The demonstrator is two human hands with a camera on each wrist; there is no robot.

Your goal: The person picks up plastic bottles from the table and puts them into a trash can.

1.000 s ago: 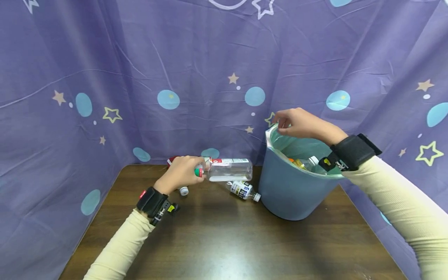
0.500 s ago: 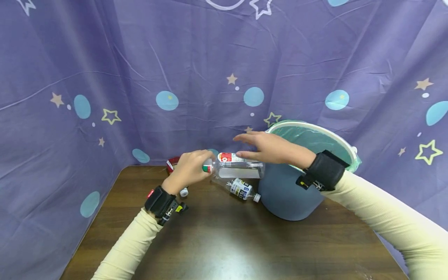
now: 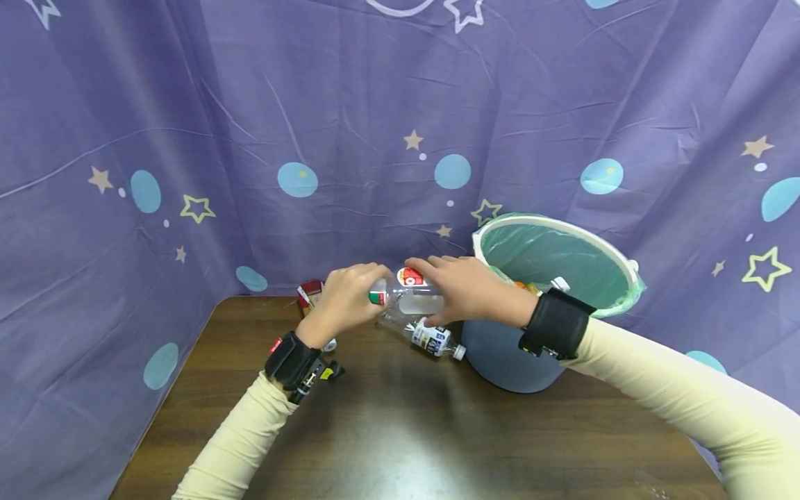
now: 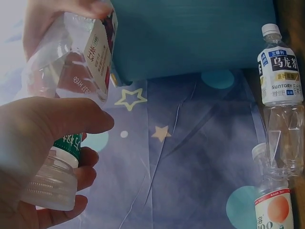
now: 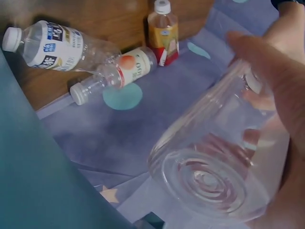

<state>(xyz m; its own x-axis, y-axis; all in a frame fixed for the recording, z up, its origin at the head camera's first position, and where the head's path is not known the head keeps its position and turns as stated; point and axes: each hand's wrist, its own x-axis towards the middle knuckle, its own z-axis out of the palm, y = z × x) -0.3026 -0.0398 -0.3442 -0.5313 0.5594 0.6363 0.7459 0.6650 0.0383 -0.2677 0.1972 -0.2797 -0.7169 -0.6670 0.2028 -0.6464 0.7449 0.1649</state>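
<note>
A clear plastic bottle [image 3: 414,297] with a red and white label lies level in the air above the back of the table. My left hand [image 3: 346,300] curls round its neck end [image 4: 53,183], just below the green band. My right hand [image 3: 464,288] grips the bottle's body from above, fingers [image 5: 269,67] wrapped over it. In the right wrist view the round base of the bottle [image 5: 209,183] faces the camera. Just right of both hands stands a blue-grey bin [image 3: 500,354] with a green liner, holding several bottles.
Under the hands an oolong tea bottle [image 3: 432,339] lies on the brown table [image 3: 400,430], with another clear bottle [image 5: 119,71] and a small orange-label bottle [image 5: 164,31] behind it. A red carton [image 3: 309,292] sits at the back. Purple star-print cloth surrounds the table.
My right hand left the bin's rim, swung left and took hold of the bottle's body. The left hand carried the bottle slightly up and to the right. The bin settled back.
</note>
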